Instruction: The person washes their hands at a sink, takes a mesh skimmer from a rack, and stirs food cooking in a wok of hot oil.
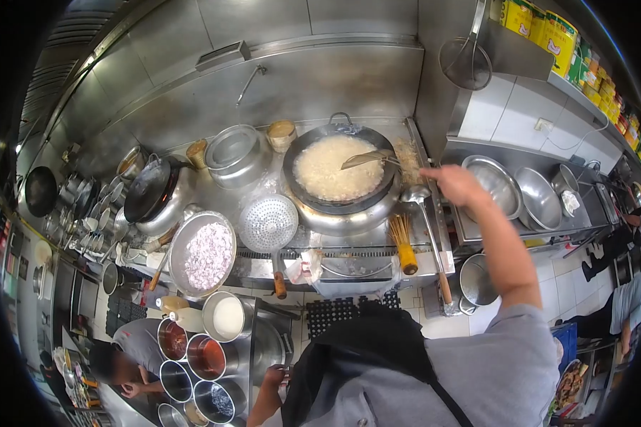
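A large black wok (292,171) sits on the steel stove, full of bubbling pale liquid with small pieces in it. My right hand (454,183) reaches out to the right of the wok, its fingers closed round the handle of a spatula (367,158), whose blade lies over the liquid. My left hand (276,376) is low by my body, at the edge of the counter, fingers curled; what it may hold is too small to make out. Nearer me lie a perforated skimmer (268,223), a ladle (415,193) and a bamboo brush (404,245).
A bowl of pale, floury pieces (210,255) rests left of the skimmer. Sauce pots (208,357) stand at lower left beside a co-worker (139,349). Steel bowls (491,186) sit at right. Another person (630,302) is at far right. A strainer (465,64) hangs above.
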Tool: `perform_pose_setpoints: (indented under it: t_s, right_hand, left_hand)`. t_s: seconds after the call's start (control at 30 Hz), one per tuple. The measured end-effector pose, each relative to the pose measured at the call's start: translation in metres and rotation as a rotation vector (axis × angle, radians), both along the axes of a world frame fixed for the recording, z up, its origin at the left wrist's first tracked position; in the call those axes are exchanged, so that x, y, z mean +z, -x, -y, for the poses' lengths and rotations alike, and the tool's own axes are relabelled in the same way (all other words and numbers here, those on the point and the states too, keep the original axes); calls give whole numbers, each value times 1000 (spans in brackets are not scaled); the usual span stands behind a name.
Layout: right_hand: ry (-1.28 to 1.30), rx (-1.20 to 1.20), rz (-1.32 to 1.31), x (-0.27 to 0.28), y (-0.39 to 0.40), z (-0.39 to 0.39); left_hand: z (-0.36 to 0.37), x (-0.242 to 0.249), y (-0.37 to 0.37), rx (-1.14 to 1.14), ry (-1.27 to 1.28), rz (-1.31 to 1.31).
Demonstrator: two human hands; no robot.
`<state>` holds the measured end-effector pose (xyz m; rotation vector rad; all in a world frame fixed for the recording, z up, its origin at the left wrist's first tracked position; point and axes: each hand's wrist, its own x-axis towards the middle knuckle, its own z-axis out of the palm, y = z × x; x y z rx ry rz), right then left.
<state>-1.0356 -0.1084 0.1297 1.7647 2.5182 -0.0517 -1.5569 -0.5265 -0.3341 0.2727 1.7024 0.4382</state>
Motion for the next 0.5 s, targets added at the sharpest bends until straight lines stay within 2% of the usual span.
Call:
perform_pose_setpoints:
  t_s: [0.03,0.23,0.3,0.47,0.5]
  right_hand:
    - [7,13,45,11,-3,-9]
    - [61,100,274,88,14,-26]
    - [105,92,321,103,26,-28]
    - [129,152,327,52,35,-54]
    - [124,168,313,33,36,-58]
  left_hand:
    - [0,0,0,-82,46,-63]
    - [-3,-10,15,17,-45,12]
    - [-15,-2,9,-45,-73,-25]
    - [-48,26,-30,77,-57,-5]
    - [-44,11,-29,61,-87,31]
